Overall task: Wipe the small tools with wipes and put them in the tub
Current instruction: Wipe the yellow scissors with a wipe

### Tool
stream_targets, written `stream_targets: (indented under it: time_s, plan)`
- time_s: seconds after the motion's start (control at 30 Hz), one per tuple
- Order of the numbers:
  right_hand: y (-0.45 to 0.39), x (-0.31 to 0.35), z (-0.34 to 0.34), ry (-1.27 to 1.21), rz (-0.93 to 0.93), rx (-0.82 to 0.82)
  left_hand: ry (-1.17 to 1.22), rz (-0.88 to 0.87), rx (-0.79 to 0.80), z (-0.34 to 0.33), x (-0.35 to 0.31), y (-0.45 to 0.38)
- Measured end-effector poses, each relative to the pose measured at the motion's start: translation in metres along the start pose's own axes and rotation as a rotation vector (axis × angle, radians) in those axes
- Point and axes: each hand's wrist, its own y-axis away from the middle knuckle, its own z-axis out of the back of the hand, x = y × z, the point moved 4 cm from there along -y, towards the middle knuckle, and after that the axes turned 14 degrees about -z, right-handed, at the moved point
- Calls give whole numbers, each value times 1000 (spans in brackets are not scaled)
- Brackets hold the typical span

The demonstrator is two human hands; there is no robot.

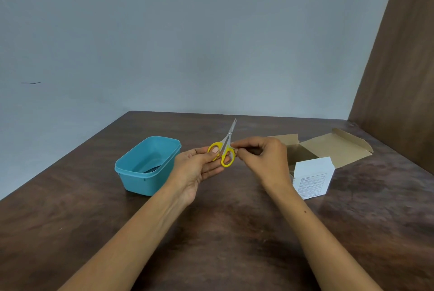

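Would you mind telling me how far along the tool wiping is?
Done: something dark already lies in the teal tub. In hand: the left hand holds the yellow-handled scissors, right hand pinching at the handle; no wipe is clearly visible. Left: putting them in the tub.

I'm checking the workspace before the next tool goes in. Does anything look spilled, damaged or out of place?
Nothing stands out. The blue tub sits upright on the table, the cardboard box lies with its flaps open, and the white packet rests beside it. The left hand holds the yellow scissors, blades closed.
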Motion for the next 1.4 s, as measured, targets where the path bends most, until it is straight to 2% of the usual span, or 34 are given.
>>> stream_targets:
  time_s: [0.13, 0.3, 0.47, 0.7, 0.83, 1.0, 1.4]
  plan:
    - [1, 0, -1, -4, -10, 4, 23, -22, -39, 3, -3, -2]
    - [2, -3, -5, -33, 20, -22, 25, -8, -16, 1, -3, 0]
    - [1, -4, -10, -48, -21, 41, 45, -22, -65, 4, -4, -2]
    - [2, -9, -7, -214, -103, 20, 8, -16, -11, 1, 0, -2]
    - [2, -12, -10, -276, -138, 52, -154, -140, -25, 4, -2, -1]
    - [3, -12, -14, -284, -141, 59, -243, -276, 48, 0, -5, 1]
    - [10, 4, -16, -71, 144, 56, -20, -65, 44, -3, 1, 0]
